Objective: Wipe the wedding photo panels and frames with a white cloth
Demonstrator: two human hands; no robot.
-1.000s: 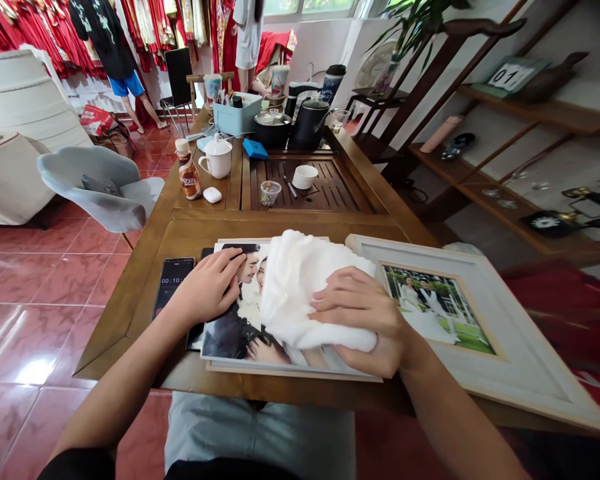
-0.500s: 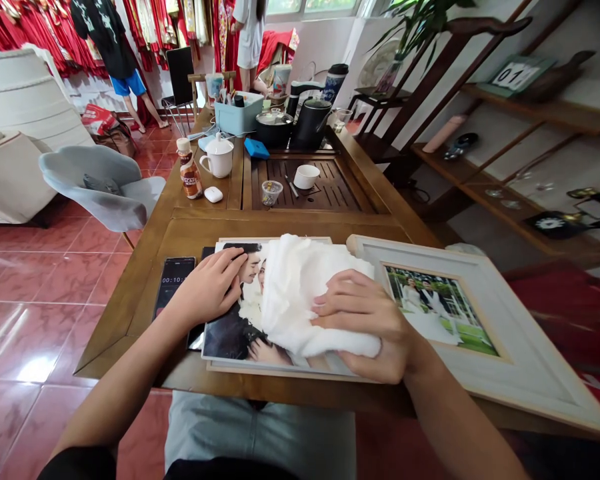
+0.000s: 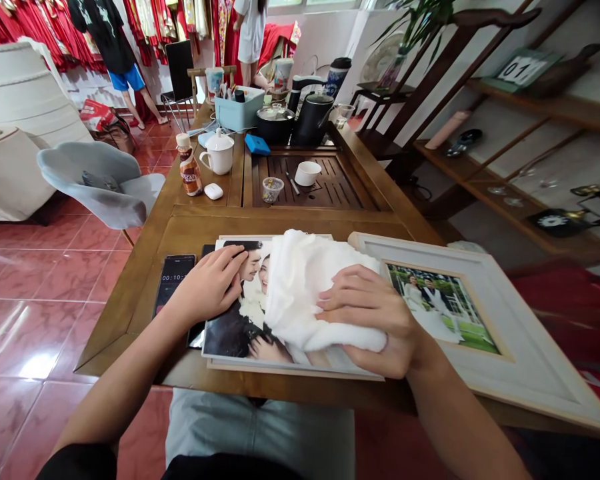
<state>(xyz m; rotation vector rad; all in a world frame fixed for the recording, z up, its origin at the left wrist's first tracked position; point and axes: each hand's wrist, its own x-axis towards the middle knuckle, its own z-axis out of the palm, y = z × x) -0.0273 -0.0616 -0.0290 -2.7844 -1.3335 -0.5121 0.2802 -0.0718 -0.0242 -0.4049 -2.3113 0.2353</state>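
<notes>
A photo print of a couple (image 3: 226, 331) lies flat on a pale-edged board near the table's front edge. My left hand (image 3: 214, 283) rests on its upper left part, palm down, fingers stretched out. Bunched over the photo's right part is a white cloth (image 3: 300, 293), which hides much of the picture. My right hand (image 3: 373, 317) is closed on the cloth's right side and presses it against the photo. To the right lies a white picture frame (image 3: 517, 327) holding a wedding photo (image 3: 440, 309). Its left side lies close behind my right hand.
Left of the photo is a phone (image 3: 176, 277) with a timer. Farther back stand a coffee bottle (image 3: 189, 167), a white lidded mug (image 3: 219, 153), a small white cup (image 3: 307, 173) on a tea tray (image 3: 340, 183), and a black kettle (image 3: 313, 120). Two people stand in the background.
My right hand and the white cloth have shifted slightly to the right, so a little more of the photo shows. My left hand stays on the photo.
</notes>
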